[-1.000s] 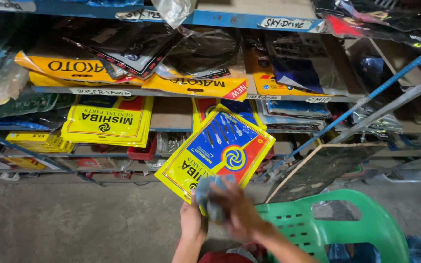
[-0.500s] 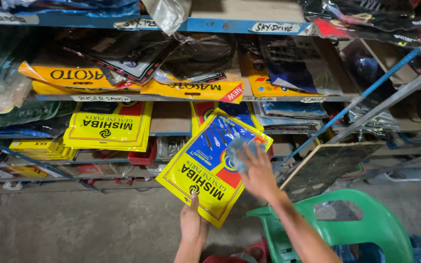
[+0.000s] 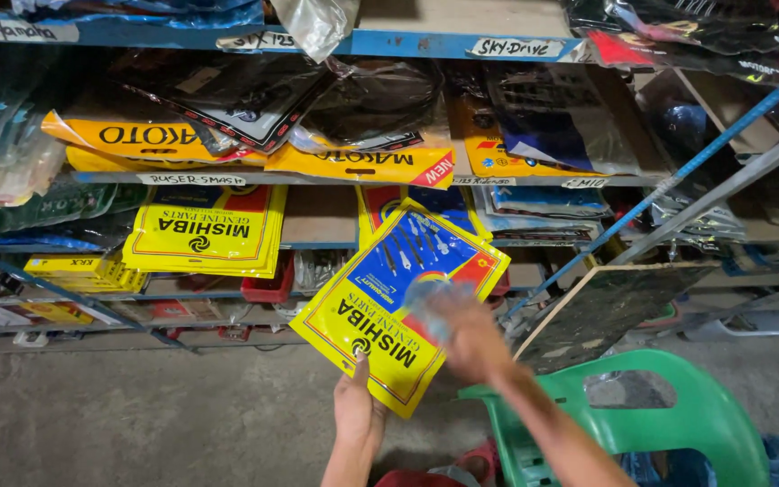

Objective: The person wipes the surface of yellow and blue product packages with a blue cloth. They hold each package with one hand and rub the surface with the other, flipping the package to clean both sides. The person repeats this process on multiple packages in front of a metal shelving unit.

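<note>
Two hands hold a flat yellow packet in front of full shelves.

From the head camera: the left hand [image 3: 358, 406] pinches the bottom edge of the yellow and blue packet [image 3: 398, 302], thumb on the front, and holds it up tilted. The right hand [image 3: 471, 338] is blurry and lies on the packet's lower right part with a pale cloth [image 3: 426, 302] under its fingers; I cannot tell how tightly it grips. The packet is held in the air, just in front of the blue shelves [image 3: 317, 176]. More yellow packets [image 3: 205, 230] lie on those shelves, to the left. A green plastic chair [image 3: 678, 415] stands on the floor [image 3: 137, 415], low on the right, near the right arm.
</note>
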